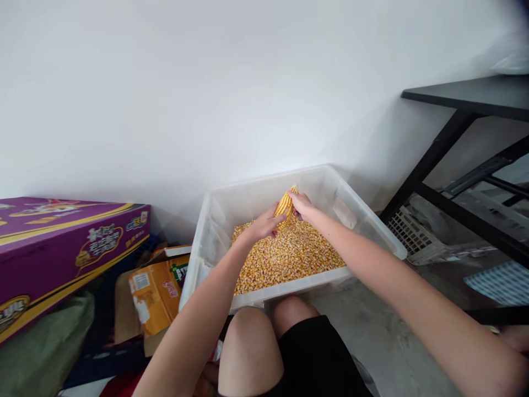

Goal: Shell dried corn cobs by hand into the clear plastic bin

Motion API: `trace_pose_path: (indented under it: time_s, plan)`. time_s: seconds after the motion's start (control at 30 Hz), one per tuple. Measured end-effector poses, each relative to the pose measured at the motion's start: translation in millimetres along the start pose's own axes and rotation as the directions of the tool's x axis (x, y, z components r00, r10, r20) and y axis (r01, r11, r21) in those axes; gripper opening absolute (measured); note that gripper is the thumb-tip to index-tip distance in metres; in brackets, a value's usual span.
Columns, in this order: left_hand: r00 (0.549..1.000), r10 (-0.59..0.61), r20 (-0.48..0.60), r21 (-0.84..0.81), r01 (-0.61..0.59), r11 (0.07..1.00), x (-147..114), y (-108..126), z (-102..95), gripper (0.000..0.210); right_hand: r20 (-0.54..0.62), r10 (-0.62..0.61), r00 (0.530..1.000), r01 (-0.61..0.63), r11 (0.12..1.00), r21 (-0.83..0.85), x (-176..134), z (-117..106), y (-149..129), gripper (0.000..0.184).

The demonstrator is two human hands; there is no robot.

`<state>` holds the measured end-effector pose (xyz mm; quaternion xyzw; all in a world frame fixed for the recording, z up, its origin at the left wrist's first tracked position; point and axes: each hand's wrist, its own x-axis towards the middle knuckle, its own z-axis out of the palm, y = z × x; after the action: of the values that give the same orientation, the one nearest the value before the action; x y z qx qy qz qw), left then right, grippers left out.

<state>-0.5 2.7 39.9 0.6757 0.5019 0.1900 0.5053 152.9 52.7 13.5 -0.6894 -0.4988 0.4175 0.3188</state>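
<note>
Both my hands grip an ear of corn (284, 205) over a translucent plastic bin (367, 220). My left hand (266, 223) is wrapped round the ear's lower left end, and my right hand (301, 204) closes on its upper right end. The ear is tilted, its tip pointing up and away from me. Yellow kernels cover much of the visible ear. Beneath my hands, loose corn kernels (289, 256) spread in a thick layer across the bin's bottom. Parts of the fingers are hidden behind the ear.
A purple printed carton (82, 242) and an open cardboard box (155, 292) are on the left. A black table frame (450, 212) stands at right, with a white plastic basket (413, 234) beneath. The white wall (248, 88) is behind the bin; my knees (250, 336) are before it.
</note>
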Motion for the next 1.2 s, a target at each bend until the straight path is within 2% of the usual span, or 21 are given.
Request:
trace_pose_path:
  time_s: [0.07,0.3,0.47,0.53,0.6,0.7,0.77,0.8,0.87,0.93,0.97,1.03,1.1,1.17,1.2]
  plan:
    - [0.997,0.042,-0.061,0.038,-0.039,0.999,1,-1,3.9,0.064,-0.044,0.026,0.999,-0.025,0.999,0.023,0,0,-1,0.051]
    - [0.964,0.21,-0.163,0.179,-0.181,0.967,-2,0,8.8,0.052,-0.123,0.054,0.991,-0.053,0.999,0.011,4,2,-3,0.047]
    - [0.967,0.143,-0.21,0.176,-0.106,0.979,7,-5,8.1,0.057,-0.121,0.032,0.992,-0.034,0.999,-0.018,3,-1,-4,0.048]
    - [0.971,0.079,-0.224,0.097,-0.059,0.994,14,-11,7.8,0.061,-0.079,-0.008,0.997,0.005,0.999,-0.034,-1,0,-5,0.05]
    - [0.982,0.004,-0.191,-0.044,-0.012,0.999,19,-17,8.4,0.062,-0.002,-0.062,0.998,0.062,0.997,-0.041,-6,3,-7,0.052]
    - [0.994,-0.049,-0.095,-0.275,0.021,0.961,24,-26,10.6,0.06,0.146,-0.104,0.984,0.111,0.993,-0.043,-11,8,-9,0.057]
    - [0.995,-0.058,-0.086,-0.38,0.021,0.925,25,-29,10.3,0.058,0.211,-0.097,0.973,0.114,0.991,-0.072,-11,7,-12,0.061]
    - [0.992,-0.067,-0.11,-0.413,0.016,0.911,26,-30,9.1,0.057,0.205,-0.112,0.972,0.134,0.986,-0.098,-10,4,-14,0.06]
    - [0.975,-0.112,-0.194,-0.434,0.018,0.901,27,-30,4.6,0.057,0.127,-0.218,0.968,0.238,0.957,-0.166,-9,-5,-18,0.052]
    - [0.947,-0.159,-0.281,-0.416,0.03,0.909,28,-30,-1.1,0.058,0.12,-0.336,0.934,0.355,0.906,-0.23,-9,-17,-21,0.041]
    - [0.935,-0.175,-0.308,-0.402,0.039,0.915,28,-31,-3.7,0.058,0.184,-0.362,0.914,0.399,0.885,-0.24,-11,-23,-23,0.038]
    - [0.922,-0.192,-0.338,-0.377,0.054,0.925,28,-33,-7.4,0.057,0.401,-0.341,0.85,0.447,0.871,-0.207,-16,-31,-26,0.033]
    - [0.918,-0.193,-0.346,-0.362,0.059,0.93,27,-34,-8.8,0.055,0.58,-0.293,0.76,0.457,0.875,-0.157,-23,-36,-28,0.027]
    - [0.917,-0.204,-0.343,-0.352,0.075,0.933,27,-34,-9.0,0.055,0.653,-0.27,0.707,0.463,0.876,-0.139,-29,-38,-30,0.023]
    - [0.916,-0.209,-0.342,-0.342,0.086,0.936,26,-34,-9.1,0.055,0.661,-0.268,0.701,0.468,0.872,-0.142,-32,-37,-31,0.023]
